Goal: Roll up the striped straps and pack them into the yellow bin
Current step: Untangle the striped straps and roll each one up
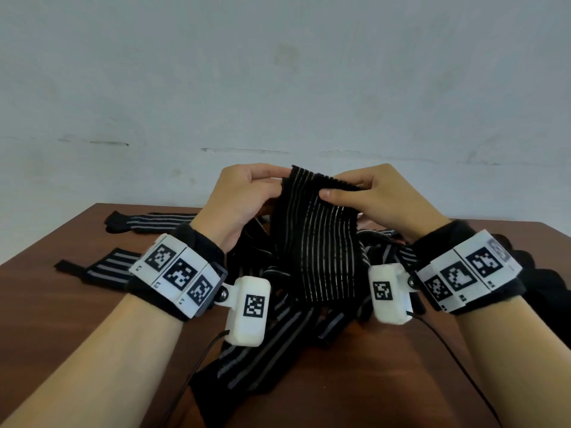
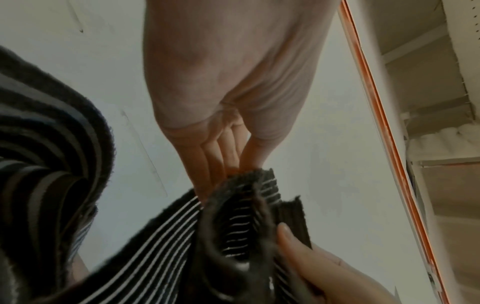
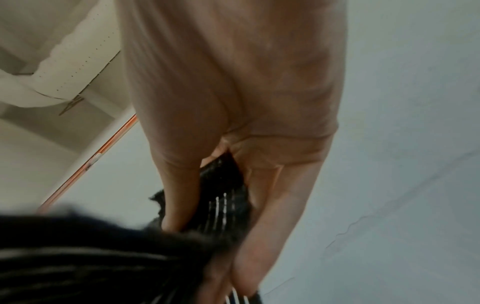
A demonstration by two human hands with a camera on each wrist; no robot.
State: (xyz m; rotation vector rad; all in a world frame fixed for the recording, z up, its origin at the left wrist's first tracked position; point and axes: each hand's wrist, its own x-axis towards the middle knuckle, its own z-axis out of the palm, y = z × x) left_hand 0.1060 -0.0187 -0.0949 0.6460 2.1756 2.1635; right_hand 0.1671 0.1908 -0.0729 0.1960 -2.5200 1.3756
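A black strap with thin white stripes (image 1: 318,242) hangs upright above the table, its top edge held up by both hands. My left hand (image 1: 247,193) pinches the top left corner; in the left wrist view that hand (image 2: 228,156) pinches the strap's folded end (image 2: 241,218). My right hand (image 1: 367,193) pinches the top right corner with thumb in front, and the right wrist view shows this hand (image 3: 215,197) gripping the strap (image 3: 223,197). A tangled pile of more striped straps (image 1: 278,332) lies on the table below. No yellow bin is in view.
The brown wooden table (image 1: 80,304) meets a pale wall. Two more striped straps lie flat at the left: one far back (image 1: 151,222), one nearer (image 1: 102,268). Dark fabric (image 1: 543,279) sits at the table's right edge.
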